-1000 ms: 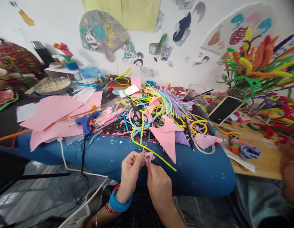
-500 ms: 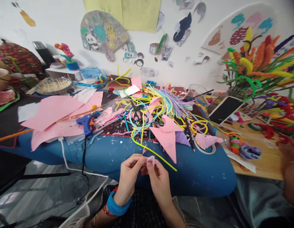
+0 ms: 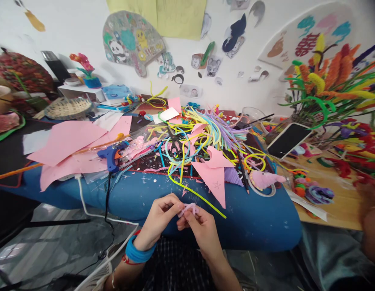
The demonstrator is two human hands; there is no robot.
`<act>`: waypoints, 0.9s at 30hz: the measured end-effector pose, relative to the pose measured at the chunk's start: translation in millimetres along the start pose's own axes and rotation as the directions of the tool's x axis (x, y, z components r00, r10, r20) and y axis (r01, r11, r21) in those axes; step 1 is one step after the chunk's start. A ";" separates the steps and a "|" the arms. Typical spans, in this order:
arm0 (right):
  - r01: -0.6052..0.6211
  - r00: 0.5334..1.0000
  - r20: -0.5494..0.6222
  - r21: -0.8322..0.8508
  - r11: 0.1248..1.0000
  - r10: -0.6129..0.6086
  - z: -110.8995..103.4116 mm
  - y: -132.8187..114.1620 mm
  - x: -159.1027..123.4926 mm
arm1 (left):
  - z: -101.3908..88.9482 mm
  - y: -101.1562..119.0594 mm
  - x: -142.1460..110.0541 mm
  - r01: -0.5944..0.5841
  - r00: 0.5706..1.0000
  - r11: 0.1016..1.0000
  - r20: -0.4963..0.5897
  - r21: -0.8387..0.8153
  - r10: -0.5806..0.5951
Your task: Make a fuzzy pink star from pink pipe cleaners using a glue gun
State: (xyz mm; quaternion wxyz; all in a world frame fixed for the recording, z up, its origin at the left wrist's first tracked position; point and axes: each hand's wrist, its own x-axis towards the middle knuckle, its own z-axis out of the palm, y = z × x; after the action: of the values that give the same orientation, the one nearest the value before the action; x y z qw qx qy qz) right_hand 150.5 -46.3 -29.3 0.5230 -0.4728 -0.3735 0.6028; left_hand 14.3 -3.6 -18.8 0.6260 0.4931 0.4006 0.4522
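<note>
Between my fingertips is a bent pale-lilac pipe cleaner, held just off the near edge of the blue-covered table. My left hand pinches its left end between thumb and fingers. My right hand is closed on its right side, thumb on top and fingers curled beneath. Part of the piece is covered by my fingers. Just beyond my hands lies a yellow-green pipe cleaner, and past it a pink paper cutout with a star drawn on it.
A blue glue gun with a black cord lies left of a heap of pipe cleaners. Black scissors rest in the heap. Pink paper sheets cover the left side. A phone leans at right, near another person's arm.
My left hand has shifted left and slightly down, its wrist more tilted. More of the lilac pipe cleaner's bent shape shows between my hands. Things on the table have stayed put.
</note>
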 end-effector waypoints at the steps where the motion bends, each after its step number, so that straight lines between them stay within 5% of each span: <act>1: -0.016 1.000 0.009 0.007 1.000 0.016 -0.9 -0.9 0.1 | -2.5 0.5 -0.2 -0.025 1.000 0.999 0.016 0.024 0.024; 6: -0.058 0.998 0.017 0.003 0.998 0.058 -5.4 -4.2 -0.8 | -13.4 0.9 -0.7 -0.092 0.989 0.988 0.130 0.121 0.076; 10: -0.050 0.998 0.035 -0.006 0.999 0.050 -7.1 -4.7 -1.4 | -11.4 -3.2 0.0 -0.107 0.991 0.987 0.092 0.121 0.096; 20: 0.144 0.983 -0.077 -0.244 0.959 -0.167 -17.8 -20.1 1.8 | -9.9 13.2 -1.1 -0.081 0.973 0.953 0.231 0.293 0.011; 27: 0.082 0.988 -0.118 -0.158 0.984 -0.101 -13.8 -18.1 1.5 | -3.5 5.5 -1.0 -0.069 0.992 0.973 0.116 0.219 0.044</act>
State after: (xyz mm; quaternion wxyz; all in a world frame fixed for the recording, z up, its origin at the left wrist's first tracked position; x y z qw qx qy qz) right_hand 168.8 -42.3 -16.3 0.5349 -0.5308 -0.4064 0.5167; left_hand 9.8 -3.2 -14.0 0.5748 0.5955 0.3993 0.3944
